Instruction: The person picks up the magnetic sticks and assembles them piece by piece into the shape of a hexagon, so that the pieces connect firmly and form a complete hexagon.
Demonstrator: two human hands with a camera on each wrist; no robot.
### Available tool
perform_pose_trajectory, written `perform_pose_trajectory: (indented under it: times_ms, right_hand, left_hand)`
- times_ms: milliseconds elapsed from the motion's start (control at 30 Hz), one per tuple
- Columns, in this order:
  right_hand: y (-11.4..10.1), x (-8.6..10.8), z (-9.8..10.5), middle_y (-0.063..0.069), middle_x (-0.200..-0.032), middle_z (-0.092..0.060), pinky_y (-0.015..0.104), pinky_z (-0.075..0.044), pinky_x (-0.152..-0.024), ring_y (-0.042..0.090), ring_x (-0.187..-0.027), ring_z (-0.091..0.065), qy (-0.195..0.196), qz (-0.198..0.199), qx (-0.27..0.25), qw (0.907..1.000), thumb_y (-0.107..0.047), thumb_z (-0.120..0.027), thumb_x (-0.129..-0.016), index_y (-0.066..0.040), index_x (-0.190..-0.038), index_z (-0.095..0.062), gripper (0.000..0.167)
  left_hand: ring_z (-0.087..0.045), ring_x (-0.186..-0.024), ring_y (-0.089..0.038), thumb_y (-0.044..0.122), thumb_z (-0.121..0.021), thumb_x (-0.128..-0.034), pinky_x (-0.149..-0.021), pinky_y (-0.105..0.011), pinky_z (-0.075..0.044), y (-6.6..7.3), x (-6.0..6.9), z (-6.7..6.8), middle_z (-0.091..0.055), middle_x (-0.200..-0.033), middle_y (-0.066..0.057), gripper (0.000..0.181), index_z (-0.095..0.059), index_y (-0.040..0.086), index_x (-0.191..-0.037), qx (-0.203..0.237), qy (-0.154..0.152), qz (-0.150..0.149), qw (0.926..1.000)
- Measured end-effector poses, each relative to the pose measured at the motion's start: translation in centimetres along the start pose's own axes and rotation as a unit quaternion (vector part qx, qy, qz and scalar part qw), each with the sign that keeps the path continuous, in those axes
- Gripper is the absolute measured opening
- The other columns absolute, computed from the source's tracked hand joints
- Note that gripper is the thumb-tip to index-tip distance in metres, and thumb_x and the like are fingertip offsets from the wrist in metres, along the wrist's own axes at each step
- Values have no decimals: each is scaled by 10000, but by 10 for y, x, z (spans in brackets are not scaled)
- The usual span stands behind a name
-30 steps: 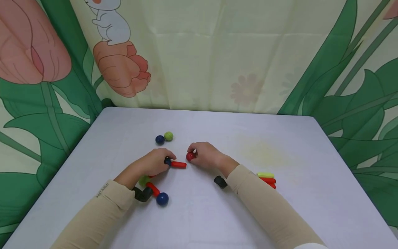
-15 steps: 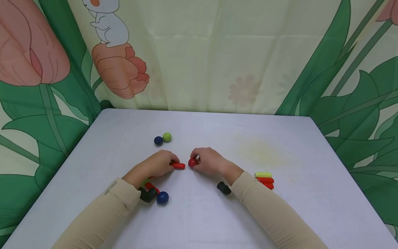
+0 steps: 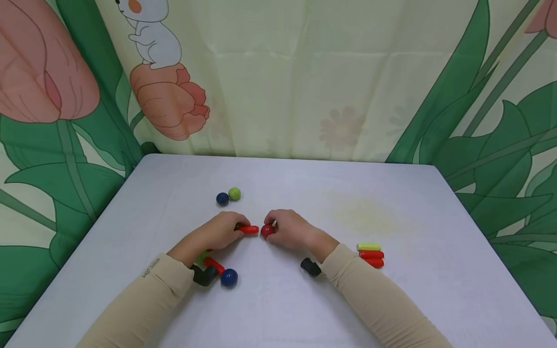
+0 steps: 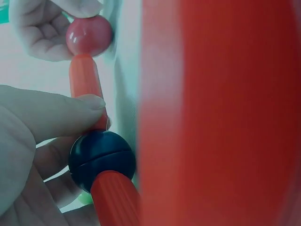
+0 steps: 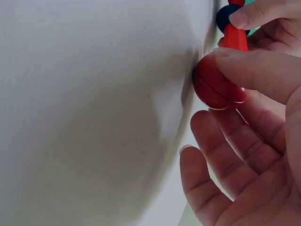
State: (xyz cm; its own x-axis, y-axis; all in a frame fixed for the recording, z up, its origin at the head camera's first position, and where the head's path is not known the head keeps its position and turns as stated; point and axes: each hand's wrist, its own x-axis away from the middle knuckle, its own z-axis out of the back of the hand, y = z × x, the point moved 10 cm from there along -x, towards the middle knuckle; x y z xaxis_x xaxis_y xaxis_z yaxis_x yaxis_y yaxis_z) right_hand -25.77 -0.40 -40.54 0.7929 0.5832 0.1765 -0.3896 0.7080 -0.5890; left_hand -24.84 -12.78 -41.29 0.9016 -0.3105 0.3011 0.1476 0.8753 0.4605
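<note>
My left hand (image 3: 219, 229) pinches a short red rod (image 3: 250, 230) between thumb and fingers. In the left wrist view, a dark blue ball (image 4: 101, 157) sits on that rod's near end, and a second red rod (image 4: 115, 202) runs out of the ball's other side. A red ball (image 3: 267, 232) is held by my right hand (image 3: 293, 232), its thumb laid on top and fingers below. The left wrist view has the red ball (image 4: 89, 36) meeting the first rod's free end; whether the rod is inserted cannot be told.
At the back left lie a dark blue ball (image 3: 222, 198) and a green ball (image 3: 235, 194). Near my left cuff are a blue ball (image 3: 228, 278), a red rod (image 3: 213, 264) and a partly hidden green piece (image 3: 201, 258). A yellow-green rod (image 3: 369, 246) and red rods (image 3: 371, 254) lie right.
My right hand has brought the red ball nearer to me, in line with the red rod's end. The left hand's fingers have shifted from around the dark blue ball onto the rod.
</note>
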Motion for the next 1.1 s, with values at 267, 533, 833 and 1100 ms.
perform_pose_trajectory:
  times_ms: [267,533,833,1100]
  right_hand:
    - [-3,-3,0,-18,-919,-633,293,-497,-763,153,-827,-581,95,100,-39,9999,-152,-746,-894,-79,-1141,-652,274]
    - [3,-3,4,-25,-1056,-650,300,-506,-807,160,-964,-592,21,-133,-313,9994,-246,-774,-881,-107,-1258,-636,425]
    - [1,-24,19,13,-1267,-634,323,-508,-870,177,-1090,-588,283,83,-759,9967,-269,-707,-927,-120,-1341,-613,450]
    - [-3,-62,24,30,-1366,-586,332,-499,-944,205,-1188,-560,176,181,-703,9972,-241,-708,-945,-125,-1402,-561,494]
  left_hand:
    - [-561,-953,-209,89,-705,-935,-948,-411,-495,3,1,1,-659,-1072,-35,249,-709,89,-1184,-107,79,-96,9999]
    - [-560,-979,-214,109,-712,-933,-947,-406,-503,-3,2,-2,-650,-1077,-36,265,-709,108,-1198,-114,17,84,9999]
    - [-560,-971,-219,105,-716,-928,-933,-416,-507,-7,9,1,-651,-1051,-32,261,-711,103,-1189,-93,47,144,9998]
    - [-558,-952,-216,100,-717,-925,-915,-412,-517,-15,16,7,-645,-1036,-31,269,-708,107,-1194,-160,7,282,9995]
